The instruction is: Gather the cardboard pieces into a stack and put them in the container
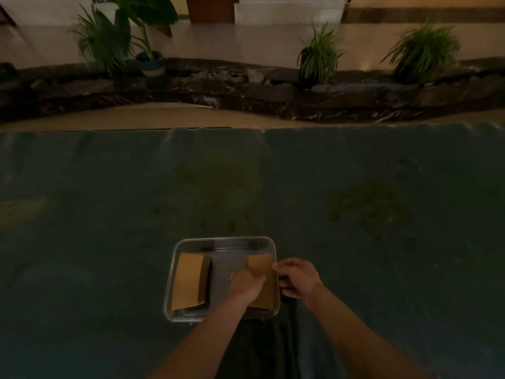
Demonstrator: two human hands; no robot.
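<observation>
A clear rectangular plastic container (224,240) sits on the dark cloth near me. One stack of brown cardboard pieces (190,280) lies in its left half. A second brown cardboard stack (263,269) is in the right half. My left hand (245,285) rests on that right stack, fingers curled over its left edge. At the container's right rim my right hand (296,277) touches the right stack's edge with thumb and fingers. The lower part of the right stack is hidden by my left hand.
A wide dark blue-green cloth (355,201) with faint stains covers the surface around the container. Beyond its far edge lie a tan floor strip, a dark stone border (246,91) and several potted plants (318,58).
</observation>
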